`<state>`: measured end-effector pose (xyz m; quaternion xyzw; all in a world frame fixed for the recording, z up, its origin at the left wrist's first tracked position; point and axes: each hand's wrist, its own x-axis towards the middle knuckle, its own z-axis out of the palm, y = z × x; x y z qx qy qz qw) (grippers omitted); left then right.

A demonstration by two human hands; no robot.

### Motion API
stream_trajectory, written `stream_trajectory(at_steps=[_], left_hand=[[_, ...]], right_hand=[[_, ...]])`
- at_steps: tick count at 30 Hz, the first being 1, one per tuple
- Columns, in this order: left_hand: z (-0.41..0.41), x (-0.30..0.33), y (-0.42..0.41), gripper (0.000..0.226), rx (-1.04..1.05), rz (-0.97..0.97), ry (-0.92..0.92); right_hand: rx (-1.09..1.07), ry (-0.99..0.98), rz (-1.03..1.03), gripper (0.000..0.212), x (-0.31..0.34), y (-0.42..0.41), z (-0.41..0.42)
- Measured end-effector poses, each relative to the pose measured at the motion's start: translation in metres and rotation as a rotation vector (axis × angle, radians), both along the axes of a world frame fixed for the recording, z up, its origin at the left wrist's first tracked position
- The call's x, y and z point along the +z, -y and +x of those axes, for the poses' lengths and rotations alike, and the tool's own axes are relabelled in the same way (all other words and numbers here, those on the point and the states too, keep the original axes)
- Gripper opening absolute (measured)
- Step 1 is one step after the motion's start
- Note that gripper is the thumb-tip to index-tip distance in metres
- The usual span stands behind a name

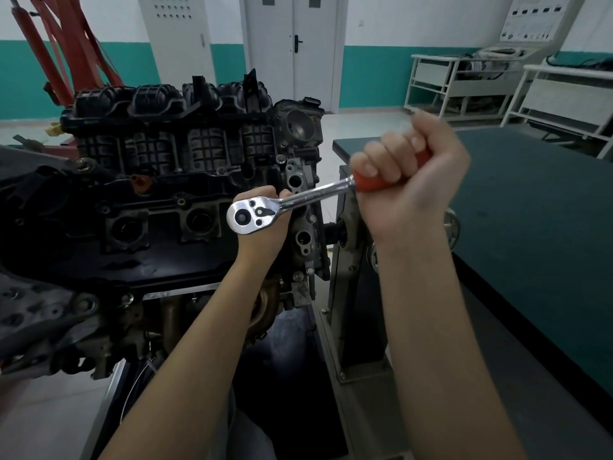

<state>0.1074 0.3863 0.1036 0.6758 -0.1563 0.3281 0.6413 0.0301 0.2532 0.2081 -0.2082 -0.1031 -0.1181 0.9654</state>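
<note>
Before the engine [185, 167], right hand [409, 184] grips the ratchet [298, 198]; left hand [265, 232] clasps its head.

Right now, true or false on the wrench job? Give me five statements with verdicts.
1. The right hand grips the ratchet wrench by its orange handle. True.
2. The left hand lies flat on the green table. False: it holds the wrench's head, in front of the engine.
3. The engine stands to the left of the green table. True.
4. The wrench lies on the table, untouched. False: both hands hold it up at the engine.
5. The white door at the back stands wide open. False: it is closed.
</note>
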Motion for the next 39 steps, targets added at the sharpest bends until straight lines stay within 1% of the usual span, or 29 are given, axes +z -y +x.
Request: stream_trajectory(at_steps=[4, 7, 11, 17, 19, 22, 24, 27, 30, 33, 37, 39], left_hand=[[-0.006, 0.002, 0.002, 0.043, -0.018, -0.07, -0.011], [-0.011, 0.006, 0.004, 0.042, -0.024, -0.084, -0.015], [-0.01, 0.007, 0.003, 0.044, -0.035, -0.081, -0.04], [0.0, -0.001, -0.001, 0.035, 0.032, 0.008, -0.095], [-0.001, -0.001, -0.001, 0.034, 0.024, -0.024, -0.096], [0.0, -0.001, -0.002, 0.039, -0.001, -0.016, -0.069], [-0.002, 0.0, -0.001, 0.043, 0.007, -0.035, -0.059], [-0.005, 0.003, 0.002, 0.043, -0.024, -0.074, -0.052], [-0.008, 0.006, 0.002, 0.042, -0.038, -0.075, -0.048], [-0.004, 0.005, 0.002, 0.044, -0.006, -0.05, -0.055], [0.001, 0.0, 0.001, 0.038, 0.038, 0.002, -0.055], [-0.001, 0.0, 0.002, 0.035, 0.021, -0.035, -0.063]], right_hand=[[-0.123, -0.005, 0.234, 0.042, -0.044, -0.014, -0.034], [-0.162, 0.01, 0.281, 0.043, -0.062, -0.024, -0.048], [-0.121, 0.042, 0.205, 0.041, -0.048, -0.013, -0.034], [0.074, 0.006, -0.079, 0.04, 0.013, 0.003, 0.013], [0.109, -0.006, -0.103, 0.04, 0.021, 0.001, 0.019], [0.044, -0.008, -0.028, 0.042, 0.008, -0.002, 0.009], [-0.04, -0.006, 0.087, 0.043, -0.014, -0.006, -0.008], [-0.129, 0.007, 0.243, 0.043, -0.046, -0.017, -0.037], [-0.14, 0.01, 0.282, 0.046, -0.056, -0.02, -0.044], [-0.091, 0.017, 0.204, 0.043, -0.038, -0.008, -0.027], [0.04, -0.031, -0.011, 0.04, 0.005, 0.006, 0.006], [0.097, -0.04, -0.084, 0.037, 0.019, 0.005, 0.016]])
